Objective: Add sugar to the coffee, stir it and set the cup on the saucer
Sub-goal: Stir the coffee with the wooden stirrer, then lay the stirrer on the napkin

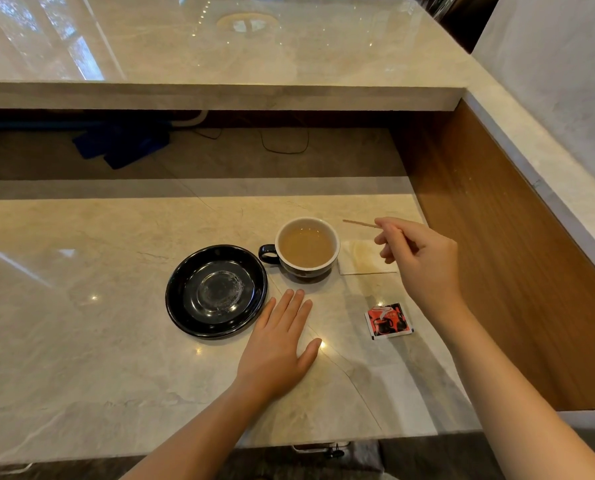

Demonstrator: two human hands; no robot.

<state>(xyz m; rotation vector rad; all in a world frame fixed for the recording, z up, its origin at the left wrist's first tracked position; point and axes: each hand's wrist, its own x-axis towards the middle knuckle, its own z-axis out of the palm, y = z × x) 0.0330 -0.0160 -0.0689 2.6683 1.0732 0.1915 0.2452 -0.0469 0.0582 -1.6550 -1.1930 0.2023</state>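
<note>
Marble counter (81, 341): saucer (216, 292), cup (306, 247), napkin (365, 261), sachet (388, 321).

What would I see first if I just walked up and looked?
First, the cup full of light brown coffee in the middle of the pale stone counter, with an empty black saucer just to its left. The right hand holds a thin wooden stirrer up beside the cup, while the left hand lies flat on the counter. A red sugar packet lies near the right wrist.

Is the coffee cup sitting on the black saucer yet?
No. The cup stands on the counter to the right of the empty saucer, handle pointing toward it.
</note>
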